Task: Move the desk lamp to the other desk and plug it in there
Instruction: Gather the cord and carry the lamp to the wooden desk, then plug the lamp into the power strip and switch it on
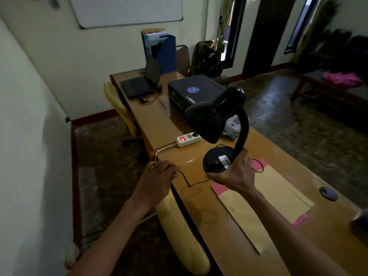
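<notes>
Lamp: desk lamp [219, 124] held above the desk [249, 226].
Right hand [233, 174]: fingers wrapped around base; keep it level.
Left hand [159, 176]: fingers closed on cord [191, 184]; gather slack.
Plug: a black plug sits in the power strip [188, 138]; whether it is the lamp's cannot be told.

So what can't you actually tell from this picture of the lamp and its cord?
All in the head view:
- The lamp's plug: the cord runs into the closed left hand, which hides its end.
- What is plugged into the power strip: the lamp shade covers that end.
- The label on the lamp base: print too small and blurred.
- The dark object at the right edge: cut off by the frame.
</notes>
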